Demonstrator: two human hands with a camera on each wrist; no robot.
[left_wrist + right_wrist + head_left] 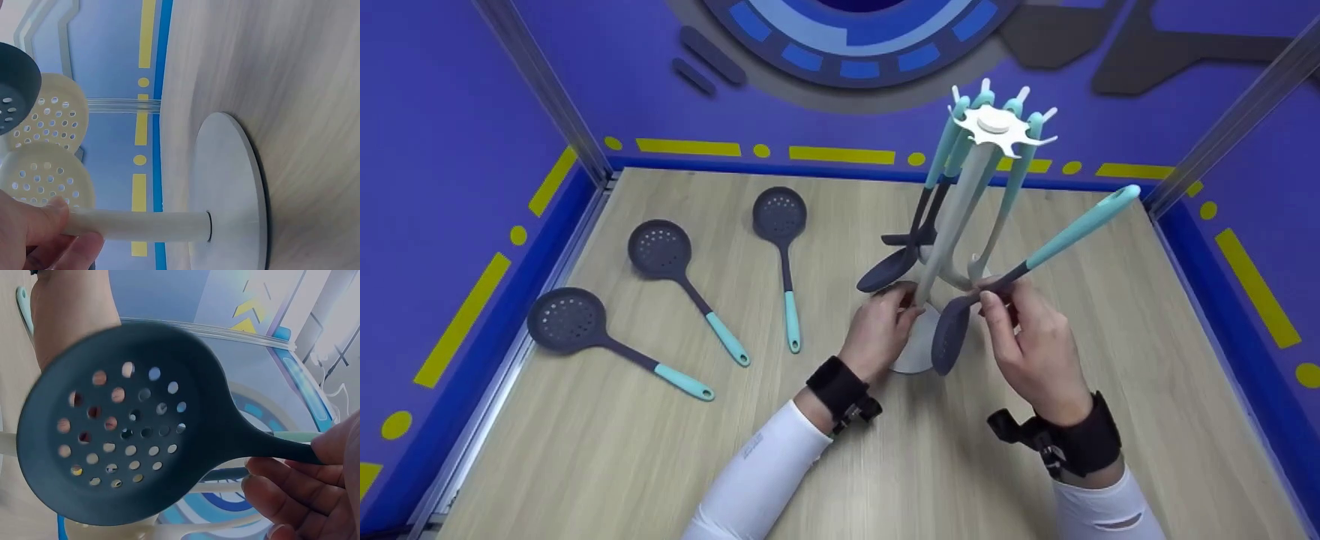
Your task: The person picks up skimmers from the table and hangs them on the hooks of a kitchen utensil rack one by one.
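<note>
A white utensil stand [960, 217] rises from a round base [230, 197] on the wooden table, with several teal-handled utensils hanging from its star-shaped top [997, 126]. My left hand [879, 328] grips the stand's pole [140, 224] low down, just above the base. My right hand [1031, 341] pinches the neck of a dark slotted skimmer [124, 422]; its head [951, 334] hangs in front of the base and its teal handle [1080, 229] points up to the right. Two pale perforated skimmer heads [48, 146] hang close to the left hand.
Three more dark skimmers with teal handle ends lie on the table at the left [566, 321], [661, 249], [780, 214]. Blue walls with yellow marks [840, 155] close off the table at the back and both sides.
</note>
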